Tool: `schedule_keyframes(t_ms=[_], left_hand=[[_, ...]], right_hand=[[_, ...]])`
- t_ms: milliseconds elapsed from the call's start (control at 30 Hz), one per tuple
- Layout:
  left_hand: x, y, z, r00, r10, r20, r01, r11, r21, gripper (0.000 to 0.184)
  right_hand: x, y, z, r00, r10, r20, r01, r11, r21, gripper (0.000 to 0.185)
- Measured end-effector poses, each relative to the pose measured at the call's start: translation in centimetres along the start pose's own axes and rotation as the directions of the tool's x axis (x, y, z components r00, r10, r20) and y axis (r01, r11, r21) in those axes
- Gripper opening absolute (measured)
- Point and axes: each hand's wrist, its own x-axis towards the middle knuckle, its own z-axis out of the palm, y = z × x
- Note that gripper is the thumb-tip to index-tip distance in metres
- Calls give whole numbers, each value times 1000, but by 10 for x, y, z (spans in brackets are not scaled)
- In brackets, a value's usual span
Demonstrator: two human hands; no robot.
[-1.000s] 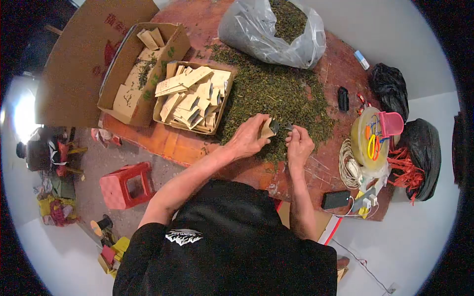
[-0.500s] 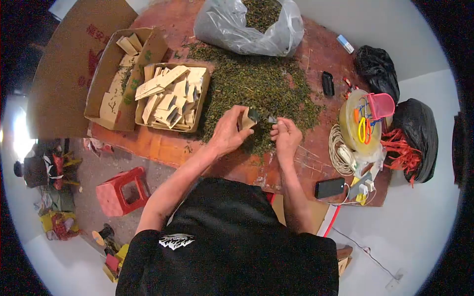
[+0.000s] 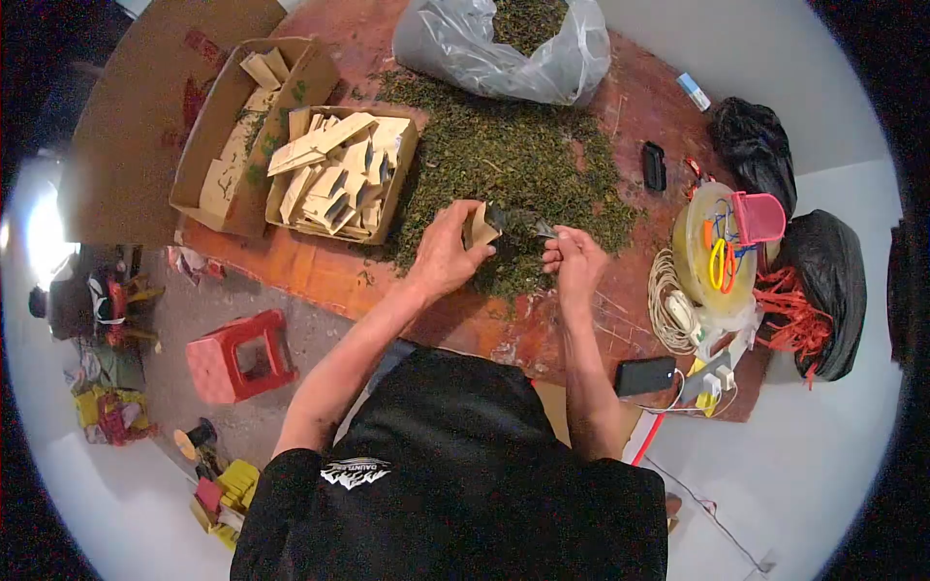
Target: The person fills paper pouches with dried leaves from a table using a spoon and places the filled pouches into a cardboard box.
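Note:
My left hand (image 3: 449,250) is closed around a small kraft paper packet (image 3: 481,225), whose dark mouth faces right. My right hand (image 3: 578,261) pinches a small metal scoop (image 3: 545,230); its far end points left toward the packet's mouth, a short gap apart. Dark bits show around the scoop's tip, but whether they lie on it is hard to tell. Below both hands spreads a heap of dried leaves, like tea (image 3: 504,160). Left of the heap stands a cardboard box (image 3: 407,160) filled with similar paper packets (image 3: 334,179).
A clear plastic bag (image 3: 436,44) of leaves sits at the back. On the left is a long cardboard carton (image 3: 218,208). At the right lie a plastic tub (image 3: 690,228), a coiled cord (image 3: 666,305), a phone (image 3: 645,376) and black bags (image 3: 823,290). A red stool (image 3: 218,368) stands on the floor.
My right hand has moved slightly right, away from the packet, with the scoop still in it. The left hand keeps hold of the packet. The whole view has shifted a little.

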Motion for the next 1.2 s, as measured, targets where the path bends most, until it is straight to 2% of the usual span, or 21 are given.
schedule_keyframes(t_ms=[267,367,500,800,900,1000,1100,1200], left_hand=[[0,-1,9,998,-7,-55,9,999,32,63],[-1,-2,12,999,-18,-46,17,1000,-8,60],[-1,0,12,999,-19,-37,20,999,40,61],[-1,2,12,999,-18,-38,18,1000,20,61],[-2,2,13,998,28,-54,-27,999,32,61],[-2,2,13,997,31,-67,-29,999,36,60],[-2,-5,17,995,48,-87,-43,997,60,61],[-4,-2,14,996,44,-80,-40,998,44,60]], right_hand=[[-6,-32,-9,996,-45,77,48,998,-30,22],[-7,-42,-9,993,-63,98,67,997,-34,22],[-8,-51,-4,983,-117,145,123,992,-36,23],[-21,-66,14,957,-213,199,256,939,-228,21],[-24,-66,21,908,-348,233,411,846,-340,18],[-26,-66,25,799,-504,329,600,626,-498,14],[-33,-74,33,639,-642,423,744,376,-552,15],[-34,-68,35,552,-668,499,801,256,-542,20]])
